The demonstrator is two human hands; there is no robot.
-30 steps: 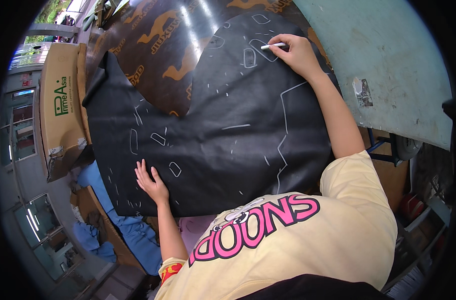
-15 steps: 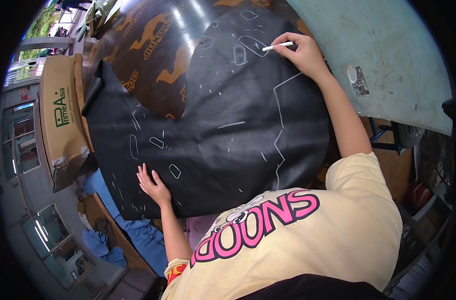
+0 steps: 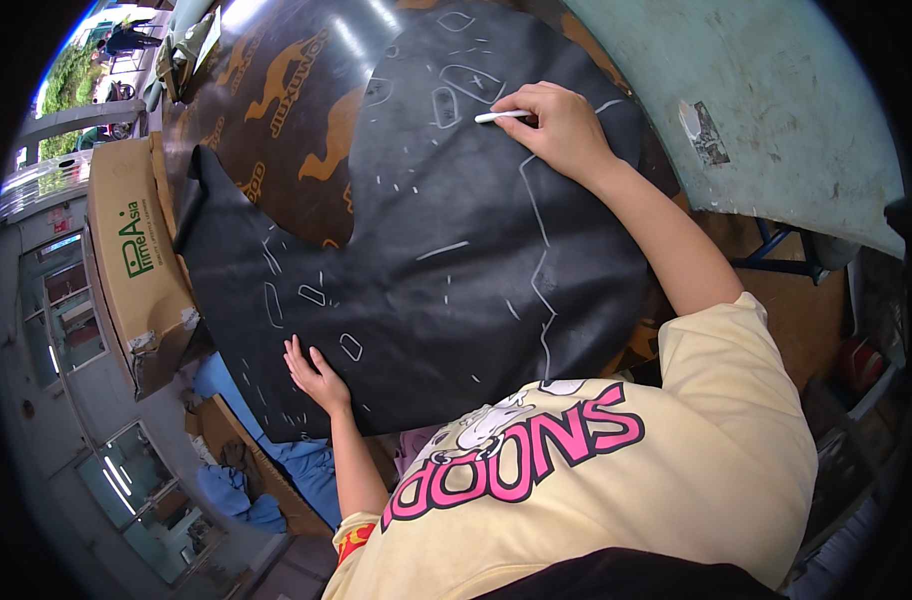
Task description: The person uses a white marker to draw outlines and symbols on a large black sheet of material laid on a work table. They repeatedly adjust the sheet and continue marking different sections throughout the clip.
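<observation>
The right hand pinches a white chalk, its tip on the black sheet spread over the table. The left hand lies flat, fingers spread, on the sheet's near edge, probably so it does not slide.

Brown cardboard box at left — green print, apparently torn.

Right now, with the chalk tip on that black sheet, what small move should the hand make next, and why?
Probably draw the white chalk stick a little further along the outline it touches. The right hand holds it with the tip on the black sheet beside unfinished-looking white marks, while the left hand lies flat on the sheet's near edge, so the material seems steadied for another stroke.
</observation>
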